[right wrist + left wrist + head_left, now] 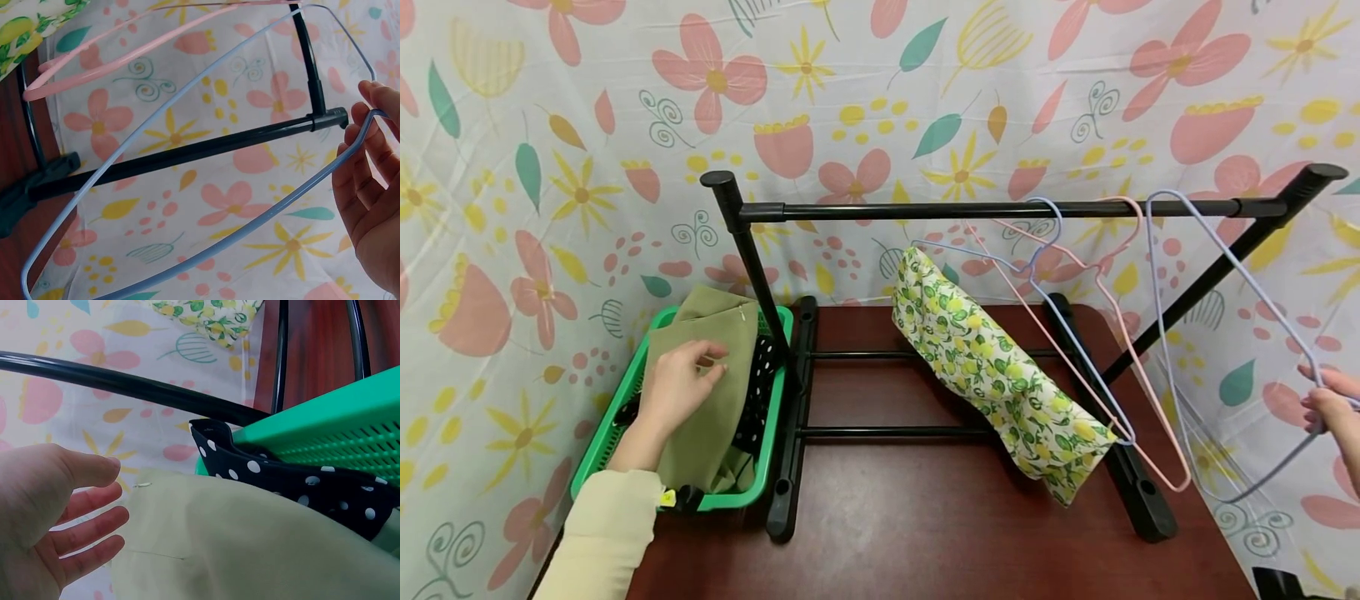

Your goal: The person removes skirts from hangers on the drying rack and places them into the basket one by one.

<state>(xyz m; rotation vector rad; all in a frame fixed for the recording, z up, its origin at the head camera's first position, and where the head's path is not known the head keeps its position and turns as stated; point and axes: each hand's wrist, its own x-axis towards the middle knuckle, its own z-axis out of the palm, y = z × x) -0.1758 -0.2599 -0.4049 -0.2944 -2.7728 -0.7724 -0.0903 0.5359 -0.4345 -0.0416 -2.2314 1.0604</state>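
Note:
My left hand (681,387) is over an olive-green cloth (711,417) heaped in a green basket (679,317). Its fingers are loosely bent with nothing between them; in the left wrist view they lie beside the cloth's edge. Black polka-dot fabric (250,467) lies partly under that cloth. At the far right, my right hand (1333,404) grips a blue hanger (278,205) near its neck, the fingers curled round the wire. The hanger is held tilted by the right end of the black rack (865,212); its hook is largely hidden by the hand.
A lemon-print cloth (992,367) hangs from a blue hanger on the rack's bar, with a pink hanger (1127,333) beside it. The rack's black feet (793,467) stand on a dark red table (910,517). Floral curtain (865,100) surrounds the table.

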